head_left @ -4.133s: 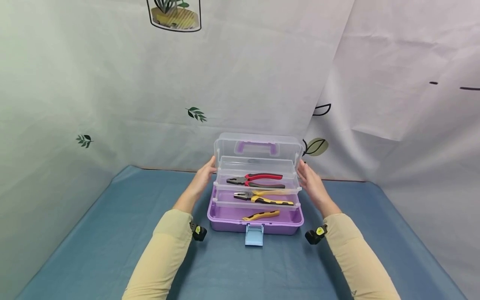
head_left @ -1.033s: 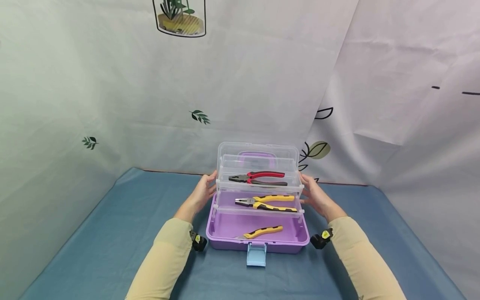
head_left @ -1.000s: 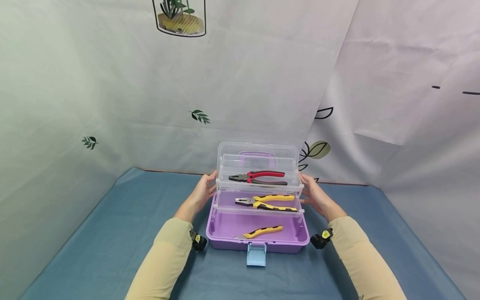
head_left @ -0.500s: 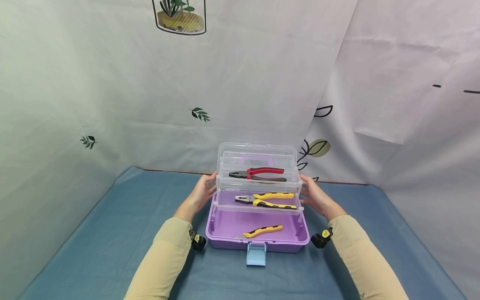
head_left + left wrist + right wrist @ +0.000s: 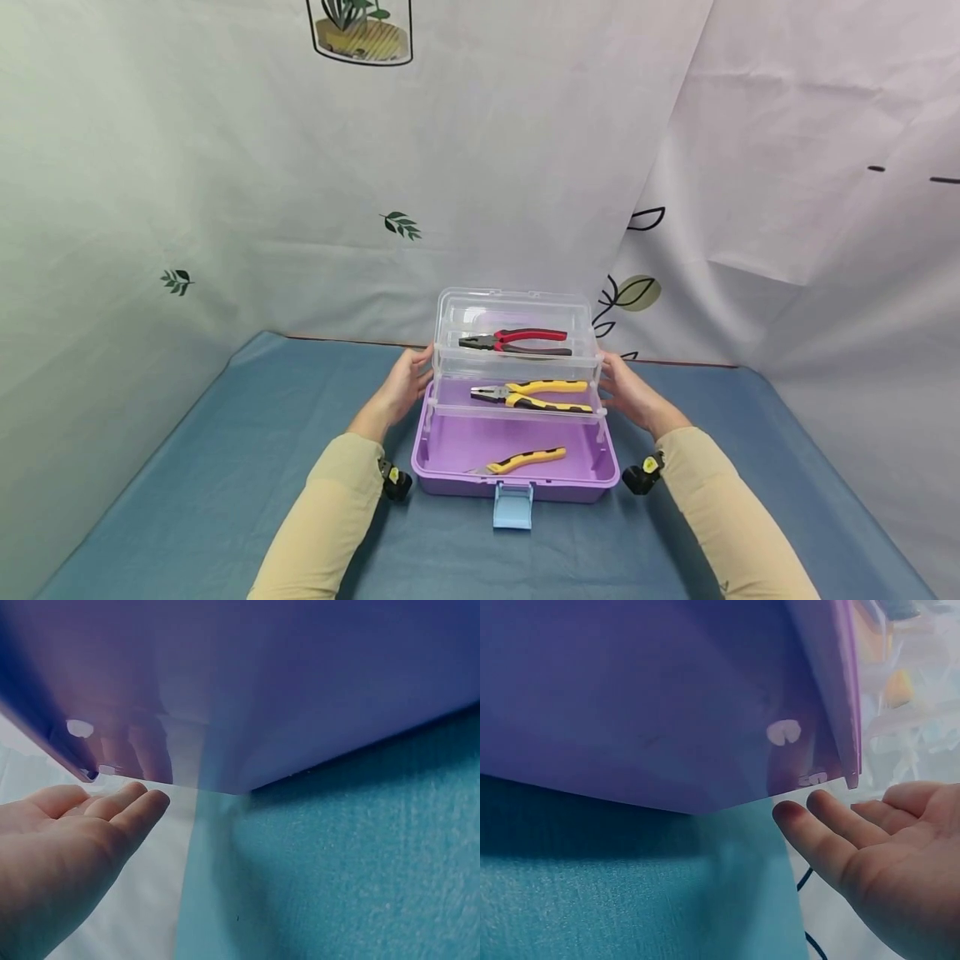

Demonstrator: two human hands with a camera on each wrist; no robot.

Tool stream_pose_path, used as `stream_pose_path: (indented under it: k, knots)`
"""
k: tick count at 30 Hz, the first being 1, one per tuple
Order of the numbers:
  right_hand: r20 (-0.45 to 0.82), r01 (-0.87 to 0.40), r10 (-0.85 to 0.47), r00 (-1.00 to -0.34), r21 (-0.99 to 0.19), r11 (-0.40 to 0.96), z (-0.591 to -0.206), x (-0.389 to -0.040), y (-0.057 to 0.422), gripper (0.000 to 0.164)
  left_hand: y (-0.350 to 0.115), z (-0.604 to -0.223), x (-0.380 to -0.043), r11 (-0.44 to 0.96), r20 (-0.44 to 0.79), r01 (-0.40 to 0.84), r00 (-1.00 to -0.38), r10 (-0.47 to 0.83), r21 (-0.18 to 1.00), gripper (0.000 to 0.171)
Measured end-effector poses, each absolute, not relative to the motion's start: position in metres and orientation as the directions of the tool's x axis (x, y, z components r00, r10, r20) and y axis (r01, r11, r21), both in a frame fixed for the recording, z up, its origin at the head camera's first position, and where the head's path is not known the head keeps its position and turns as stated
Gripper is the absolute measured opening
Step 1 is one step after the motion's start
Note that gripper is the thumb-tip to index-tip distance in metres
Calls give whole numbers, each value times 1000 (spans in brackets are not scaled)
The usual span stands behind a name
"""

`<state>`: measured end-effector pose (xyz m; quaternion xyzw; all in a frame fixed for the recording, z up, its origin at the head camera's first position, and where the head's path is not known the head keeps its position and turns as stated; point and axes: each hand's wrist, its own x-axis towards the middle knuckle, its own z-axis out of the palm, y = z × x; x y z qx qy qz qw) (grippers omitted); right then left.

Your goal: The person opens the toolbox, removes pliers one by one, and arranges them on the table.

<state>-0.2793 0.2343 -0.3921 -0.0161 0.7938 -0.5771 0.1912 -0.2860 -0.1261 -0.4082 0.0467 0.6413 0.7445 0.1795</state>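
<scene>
A purple toolbox [image 5: 457, 486] stands with its clear lid [image 5: 517, 304] tilted back and two clear trays stepped out above the base. Red-and-black pliers [image 5: 536, 335] lie in the upper tray [image 5: 517, 365]; yellow-and-black pliers [image 5: 547, 387] lie in the lower one. A yellow-and-black handled tool [image 5: 528, 459] with a pale tip rests in the base. My left hand [image 5: 401, 387] is at the lid's left side and my right hand [image 5: 636, 400] at its right, fingertips right at the clear plastic. In both wrist views the fingers extend, relaxed, beside the box's rear corners.
A light-blue latch [image 5: 513, 510] hangs down in front of the box. Blue cloth [image 5: 300, 450] covers the table, whose far edge lies just behind the box. White printed fabric [image 5: 510, 167] hangs behind and at both sides.
Over these seconds the lid has tipped farther back, and the trays have spread, uncovering more of the base. In the last second the upper tray has shifted backward. Both hands stay beside the box.
</scene>
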Motion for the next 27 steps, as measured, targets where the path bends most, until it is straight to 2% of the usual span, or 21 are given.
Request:
stream_pose_path:
  k: [16, 27]
  knots:
    - [-320, 221, -258, -912, -911, 348, -391, -279, 233, 74, -129, -411, -286, -95, -165, -208, -926, 338, 974, 69]
    - [-377, 269, -268, -887, -891, 366, -397, -282, 238, 80, -131, -418, -284, 19, -235, -244, -906, 352, 970, 70]
